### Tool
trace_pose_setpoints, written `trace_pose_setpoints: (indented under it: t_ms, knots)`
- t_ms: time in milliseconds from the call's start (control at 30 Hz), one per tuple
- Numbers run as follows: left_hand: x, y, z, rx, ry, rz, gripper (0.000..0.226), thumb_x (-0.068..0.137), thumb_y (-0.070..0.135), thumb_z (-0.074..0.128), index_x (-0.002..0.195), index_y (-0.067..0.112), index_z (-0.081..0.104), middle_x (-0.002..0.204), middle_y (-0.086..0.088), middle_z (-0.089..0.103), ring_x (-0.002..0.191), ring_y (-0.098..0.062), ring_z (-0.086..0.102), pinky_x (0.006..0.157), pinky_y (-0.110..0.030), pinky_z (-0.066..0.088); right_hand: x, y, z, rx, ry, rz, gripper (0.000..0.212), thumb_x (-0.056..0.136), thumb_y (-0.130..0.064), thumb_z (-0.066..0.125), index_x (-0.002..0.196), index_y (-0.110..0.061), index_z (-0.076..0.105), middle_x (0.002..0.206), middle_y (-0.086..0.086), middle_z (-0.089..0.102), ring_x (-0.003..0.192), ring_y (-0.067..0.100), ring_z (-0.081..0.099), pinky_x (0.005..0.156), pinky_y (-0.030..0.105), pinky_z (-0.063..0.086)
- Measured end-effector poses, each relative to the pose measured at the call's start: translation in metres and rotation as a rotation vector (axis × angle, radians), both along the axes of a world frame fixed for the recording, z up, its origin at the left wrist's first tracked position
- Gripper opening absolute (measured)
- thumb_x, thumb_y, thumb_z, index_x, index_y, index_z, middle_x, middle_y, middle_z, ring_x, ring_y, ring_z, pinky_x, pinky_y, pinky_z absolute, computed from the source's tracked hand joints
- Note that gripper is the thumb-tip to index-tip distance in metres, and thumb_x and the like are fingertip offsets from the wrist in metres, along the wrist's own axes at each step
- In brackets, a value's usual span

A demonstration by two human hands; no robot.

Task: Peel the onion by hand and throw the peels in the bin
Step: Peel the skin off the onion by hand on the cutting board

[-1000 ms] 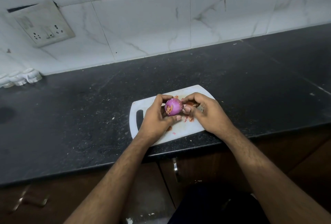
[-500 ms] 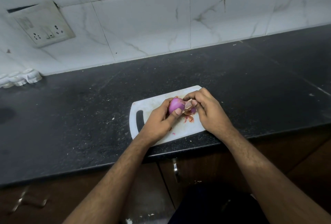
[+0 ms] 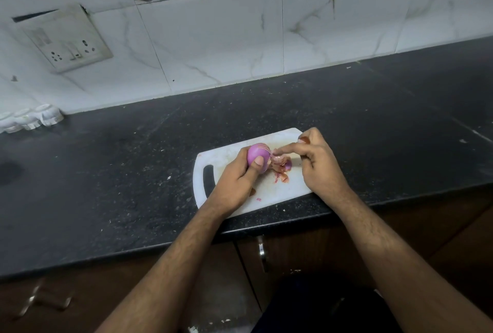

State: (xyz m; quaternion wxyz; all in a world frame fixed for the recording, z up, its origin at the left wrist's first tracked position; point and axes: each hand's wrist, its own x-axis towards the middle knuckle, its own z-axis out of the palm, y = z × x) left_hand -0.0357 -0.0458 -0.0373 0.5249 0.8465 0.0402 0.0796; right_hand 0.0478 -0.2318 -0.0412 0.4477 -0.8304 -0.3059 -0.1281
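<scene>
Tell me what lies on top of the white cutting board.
On the cutting board lie loose onion peels. The left hand grips the onion above it; anything beneath both hands is hidden.

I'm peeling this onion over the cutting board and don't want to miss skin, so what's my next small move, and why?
Probably pull the loosened peel fully free with the right hand. It hangs off the onion, which the left hand grips over the cutting board.

Glossy purple onion (image 3: 256,156) upright over the board, loose pinkish peels (image 3: 280,164) just beside it.
</scene>
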Motion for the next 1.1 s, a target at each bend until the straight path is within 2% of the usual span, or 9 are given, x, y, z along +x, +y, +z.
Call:
trace_pose_setpoints:
  t_ms: [67,200,367,467,600,733,867,967,1100]
  knots:
    - [-0.002,0.0,0.002,-0.091,0.012,0.022,0.039,0.11,0.045,0.042,0.143,0.027,0.05,0.121,0.019,0.06,0.11,-0.002,0.061,0.068,-0.019,0.059,0.001,0.0,-0.002,-0.016,-0.01,-0.02,0.061,0.09,0.019,0.046,0.108,-0.029,0.081,0.099,0.003,0.043,0.095,0.011,0.046,0.083,0.005,0.04]
    - [-0.002,-0.001,0.002,-0.142,0.009,0.027,0.03,0.109,0.046,0.045,0.135,0.032,0.052,0.124,0.016,0.063,0.113,-0.005,0.063,0.07,-0.022,0.059,-0.002,0.003,-0.002,-0.011,-0.019,0.0,0.04,0.1,0.001,0.054,0.127,-0.023,0.069,0.099,-0.009,0.048,0.094,0.002,0.055,0.081,0.008,0.044]
    - [-0.001,0.0,0.0,-0.155,0.011,0.049,0.034,0.108,0.043,0.053,0.135,0.023,0.055,0.124,0.004,0.066,0.111,-0.01,0.066,0.072,-0.026,0.061,0.001,0.004,-0.005,-0.027,0.046,0.029,0.035,0.098,-0.008,0.065,0.129,-0.026,0.069,0.132,-0.012,0.043,0.108,-0.028,0.045,0.087,-0.006,0.035]
    - [0.0,0.002,0.0,-0.172,0.013,0.037,0.029,0.106,0.04,0.061,0.13,0.025,0.056,0.123,0.005,0.067,0.106,-0.006,0.068,0.068,-0.022,0.057,0.001,0.004,-0.005,-0.015,0.046,0.055,0.028,0.1,-0.023,0.065,0.127,-0.026,0.07,0.135,-0.012,0.05,0.114,-0.011,0.051,0.09,-0.001,0.038]
    - [0.0,0.002,-0.001,-0.117,-0.011,0.016,0.033,0.101,0.041,0.069,0.128,0.028,0.057,0.121,0.008,0.068,0.107,-0.008,0.068,0.069,-0.022,0.055,-0.003,0.003,0.0,0.023,0.03,0.108,0.031,0.101,-0.03,0.063,0.131,-0.021,0.067,0.115,-0.01,0.061,0.103,0.004,0.061,0.087,0.015,0.049]
    - [-0.001,0.001,-0.002,-0.088,-0.053,-0.022,0.035,0.1,0.043,0.068,0.131,0.031,0.058,0.12,0.012,0.069,0.107,-0.006,0.068,0.07,-0.022,0.055,-0.005,0.002,0.0,0.054,0.038,0.104,0.026,0.098,-0.026,0.067,0.124,-0.022,0.072,0.106,-0.01,0.07,0.096,0.007,0.066,0.084,0.02,0.053]
    - [-0.002,0.0,0.001,-0.052,-0.098,-0.049,0.042,0.1,0.045,0.066,0.14,0.032,0.059,0.124,0.015,0.07,0.113,-0.003,0.067,0.081,-0.025,0.059,-0.007,0.002,-0.003,0.04,-0.026,0.109,0.024,0.1,-0.019,0.066,0.122,-0.017,0.074,0.106,-0.011,0.073,0.101,0.002,0.067,0.089,0.014,0.049]
    - [-0.002,0.0,0.002,-0.072,-0.11,-0.049,0.03,0.103,0.038,0.066,0.132,0.032,0.063,0.119,0.016,0.072,0.11,-0.004,0.069,0.077,-0.025,0.058,-0.007,0.003,-0.004,0.039,-0.078,0.097,0.025,0.099,-0.015,0.067,0.122,-0.013,0.074,0.104,-0.006,0.075,0.097,0.006,0.068,0.088,0.018,0.053]
    - [-0.004,0.0,0.002,-0.081,-0.112,-0.045,0.031,0.1,0.037,0.07,0.131,0.034,0.065,0.116,0.018,0.073,0.105,-0.001,0.069,0.072,-0.02,0.055,-0.009,0.003,-0.006,-0.006,-0.149,0.083,0.026,0.1,-0.015,0.065,0.125,-0.011,0.072,0.104,-0.003,0.074,0.094,0.009,0.069,0.086,0.026,0.057]
